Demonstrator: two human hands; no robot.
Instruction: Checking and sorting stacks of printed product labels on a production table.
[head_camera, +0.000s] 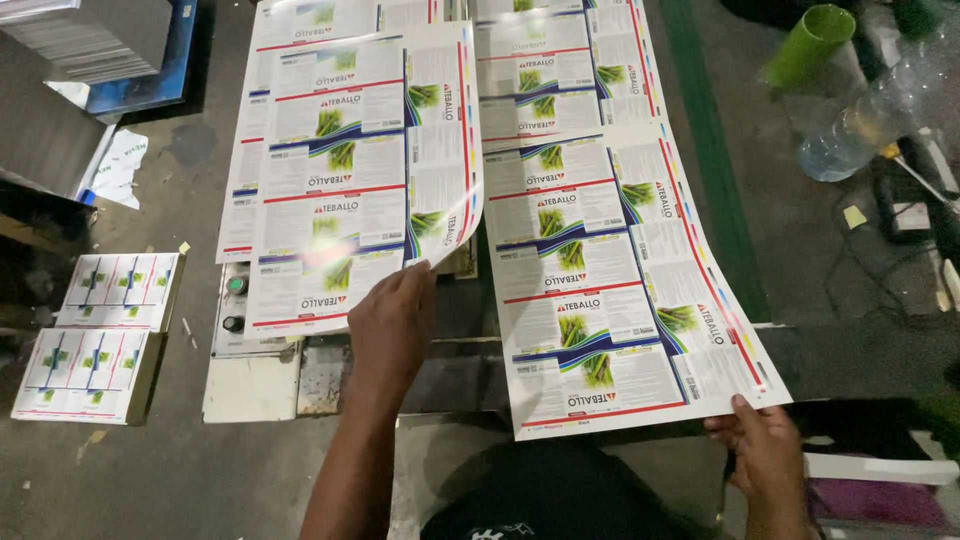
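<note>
From the head camera we see our left hand (392, 318) pinching the lower corner of a glossy printed sheet (350, 170), fingertips on top and the paper curling up and over them to the right. Our right hand (768, 452) grips the near right corner of a second printed sheet (610, 290), fingers on top at the very edge; this sheet lies flat, sloping away toward the top of the view. That makes two large sheets in hand, one per hand, with more printed sheets beneath them. At the far left sit two small stacks of cut labels (100, 335), side by side. Our left forearm reaches straight up from below, wrist bent forward; the right hand stays low at the bottom edge, wrist tucked. A green cup (812, 42) and a clear bottle (850, 135) lie at upper right.
</note>
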